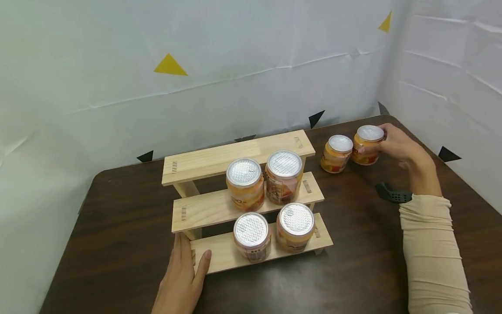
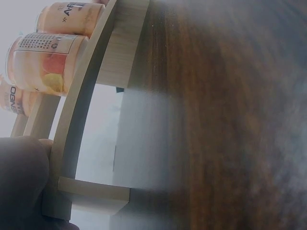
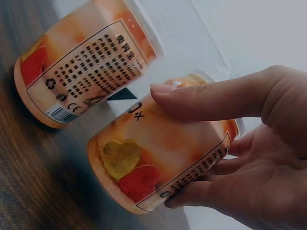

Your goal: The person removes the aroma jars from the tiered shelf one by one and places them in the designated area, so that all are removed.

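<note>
At the back right of the table, my right hand [image 1: 398, 141] grips an orange can [image 1: 366, 146] with a silver lid, thumb on one side and fingers curled round the other. In the right wrist view the can [image 3: 158, 143] shows heart shapes and a printed label. A second can [image 1: 336, 153] stands just left of it. My left hand [image 1: 182, 272] rests on the left end of the bottom step of a three-step wooden rack [image 1: 211, 207], its thumb lying on top. Two cans [image 1: 245, 185] stand on the middle step and two more cans [image 1: 252, 237] on the bottom step.
The dark wooden table [image 1: 125, 226] carries the rack near its middle. White sheeting [image 1: 235, 52] with yellow and black triangles rises behind the table and along its right side. The top step [image 1: 235, 152] holds no can. A black wrist strap [image 1: 394, 194] circles the right forearm.
</note>
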The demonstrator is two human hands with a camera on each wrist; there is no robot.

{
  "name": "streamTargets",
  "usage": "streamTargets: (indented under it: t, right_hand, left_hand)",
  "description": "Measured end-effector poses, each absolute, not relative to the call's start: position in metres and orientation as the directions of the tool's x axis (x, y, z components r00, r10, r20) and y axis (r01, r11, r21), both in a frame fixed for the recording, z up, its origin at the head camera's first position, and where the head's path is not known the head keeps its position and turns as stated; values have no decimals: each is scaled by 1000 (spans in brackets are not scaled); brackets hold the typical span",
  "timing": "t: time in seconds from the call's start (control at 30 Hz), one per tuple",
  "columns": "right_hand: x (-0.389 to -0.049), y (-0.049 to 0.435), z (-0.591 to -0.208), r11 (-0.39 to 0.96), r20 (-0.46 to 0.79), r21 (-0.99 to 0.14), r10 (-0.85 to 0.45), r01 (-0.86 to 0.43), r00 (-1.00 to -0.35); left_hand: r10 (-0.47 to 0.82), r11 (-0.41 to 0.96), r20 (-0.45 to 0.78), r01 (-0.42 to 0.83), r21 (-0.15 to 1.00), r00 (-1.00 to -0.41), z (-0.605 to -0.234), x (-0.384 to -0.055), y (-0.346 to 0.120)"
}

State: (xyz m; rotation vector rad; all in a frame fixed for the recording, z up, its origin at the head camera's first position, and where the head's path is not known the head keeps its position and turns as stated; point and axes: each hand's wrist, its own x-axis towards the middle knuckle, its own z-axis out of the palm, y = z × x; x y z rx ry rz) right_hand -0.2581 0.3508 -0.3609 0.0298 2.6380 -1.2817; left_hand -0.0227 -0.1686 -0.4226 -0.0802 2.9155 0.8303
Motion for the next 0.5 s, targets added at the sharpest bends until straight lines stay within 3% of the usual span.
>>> streamTargets:
  t: [0.5]
  right_hand:
    - [-251, 355, -379, 610, -233, -788, -172, 82, -957]
  left_hand:
    - [-12, 848, -102, -64, 526, -995, -429, -7, -168]
